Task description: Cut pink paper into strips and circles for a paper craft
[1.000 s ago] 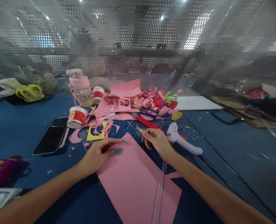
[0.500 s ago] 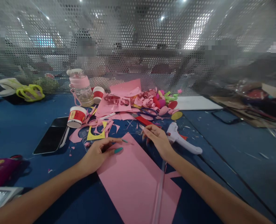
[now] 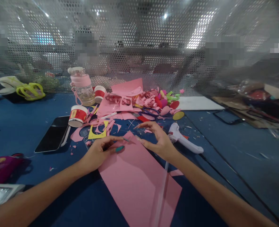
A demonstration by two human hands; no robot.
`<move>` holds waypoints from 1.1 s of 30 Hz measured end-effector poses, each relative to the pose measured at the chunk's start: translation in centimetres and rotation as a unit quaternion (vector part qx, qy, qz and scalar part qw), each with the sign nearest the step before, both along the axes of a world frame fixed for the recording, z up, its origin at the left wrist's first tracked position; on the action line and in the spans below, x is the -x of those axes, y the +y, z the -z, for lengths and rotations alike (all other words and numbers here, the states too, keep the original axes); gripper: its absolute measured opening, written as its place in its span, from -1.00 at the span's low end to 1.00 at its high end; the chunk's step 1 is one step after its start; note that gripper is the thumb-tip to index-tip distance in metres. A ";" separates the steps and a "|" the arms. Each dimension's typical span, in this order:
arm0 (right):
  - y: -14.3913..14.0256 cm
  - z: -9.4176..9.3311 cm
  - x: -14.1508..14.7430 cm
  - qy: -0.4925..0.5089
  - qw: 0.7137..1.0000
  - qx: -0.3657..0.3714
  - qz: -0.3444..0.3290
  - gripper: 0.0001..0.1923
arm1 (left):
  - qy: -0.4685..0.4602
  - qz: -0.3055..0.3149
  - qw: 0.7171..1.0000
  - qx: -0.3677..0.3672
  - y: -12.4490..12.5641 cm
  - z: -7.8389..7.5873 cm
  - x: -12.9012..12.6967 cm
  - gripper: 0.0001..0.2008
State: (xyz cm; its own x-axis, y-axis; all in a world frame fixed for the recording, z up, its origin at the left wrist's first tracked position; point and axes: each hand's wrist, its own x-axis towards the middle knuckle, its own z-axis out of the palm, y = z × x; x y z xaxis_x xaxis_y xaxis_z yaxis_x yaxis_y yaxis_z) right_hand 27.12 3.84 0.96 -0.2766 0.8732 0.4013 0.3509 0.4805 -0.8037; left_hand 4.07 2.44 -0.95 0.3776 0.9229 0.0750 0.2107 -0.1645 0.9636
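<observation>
A pink paper sheet (image 3: 141,183) lies cornerwise before me on the blue table. My left hand (image 3: 101,151) rests over its upper left edge, teal-nailed thumb and forefinger on the paper near the top corner, keeping hold of it. Right of that corner, my right hand (image 3: 157,138) hovers with thumb and fingers apart and nothing visible between them. A long translucent strip (image 3: 161,195) runs down over the sheet from below my right wrist. Just beyond that hand, a white glue gun (image 3: 185,142) lies on its side.
Pink paper scraps (image 3: 118,107) are heaped at the back, beside a water bottle (image 3: 82,86) and red-and-white paper cups (image 3: 78,116). A phone (image 3: 53,134) lies at left, near a purple object (image 3: 2,168). A perforated metal screen (image 3: 139,47) stands behind.
My right hand's fingers have spread from a pinch, and the hand has shifted slightly left toward the paper's corner. My left hand stays on the sheet.
</observation>
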 end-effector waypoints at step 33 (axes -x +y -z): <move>1.1 0.3 -0.2 0.052 0.989 0.120 0.070 -0.63 | 0.028 -0.004 1.000 -0.007 0.2 0.4 0.2 -0.66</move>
State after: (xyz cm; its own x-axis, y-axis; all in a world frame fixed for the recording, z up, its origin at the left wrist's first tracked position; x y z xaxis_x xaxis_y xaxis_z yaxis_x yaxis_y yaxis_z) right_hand 27.32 4.93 0.63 -0.1151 0.9735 0.1976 0.3090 0.2241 -0.9243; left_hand 3.87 2.65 -1.33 0.3734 0.9252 0.0674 0.2663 -0.1765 0.9476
